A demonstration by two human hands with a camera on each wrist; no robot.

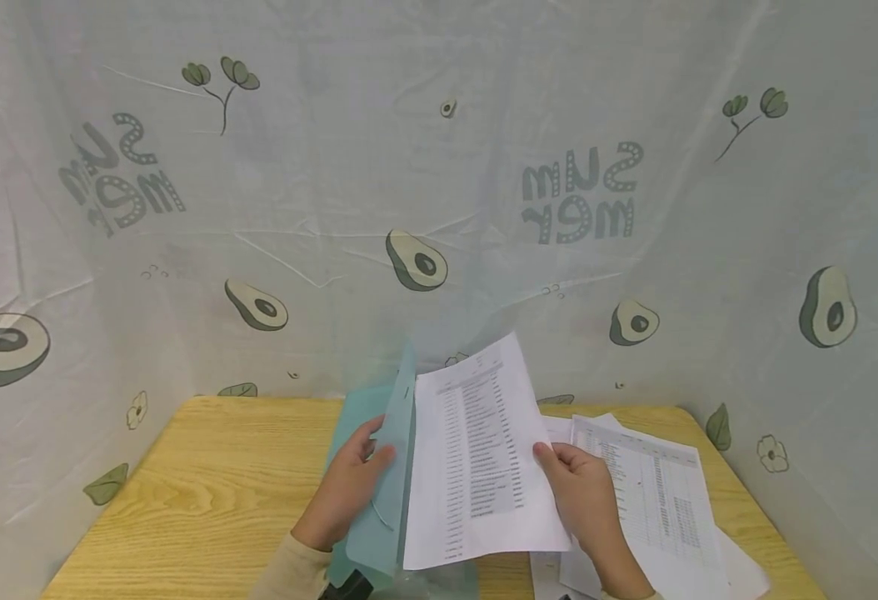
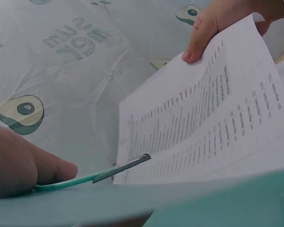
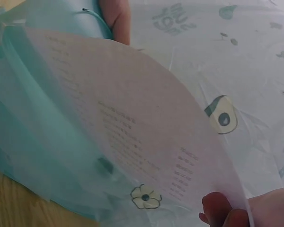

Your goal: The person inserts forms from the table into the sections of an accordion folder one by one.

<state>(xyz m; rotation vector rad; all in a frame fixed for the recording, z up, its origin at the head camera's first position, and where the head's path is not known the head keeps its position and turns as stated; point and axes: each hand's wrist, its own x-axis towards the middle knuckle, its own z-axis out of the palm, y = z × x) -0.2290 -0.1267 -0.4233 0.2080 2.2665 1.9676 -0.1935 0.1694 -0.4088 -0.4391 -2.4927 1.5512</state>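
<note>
A teal folder [image 1: 394, 508] stands partly open on the table, its cover tilted up. My left hand [image 1: 349, 483] grips that raised cover, thumb on the inner face. A thin teal cord with a metal tip [image 2: 123, 169] lies by the left thumb in the left wrist view. Between thumb and fingers, my right hand [image 1: 585, 492] pinches the right edge of a printed sheet [image 1: 484, 458]. This sheet is held up, slightly bowed, its left edge along the inside of the folder. Whether it is a single page I cannot tell.
Several loose printed papers [image 1: 656, 500] lie overlapping on the right side of the wooden table [image 1: 221, 483], partly under the right forearm. A pale curtain [image 1: 334, 167] with avocado prints hangs behind the table and along both sides.
</note>
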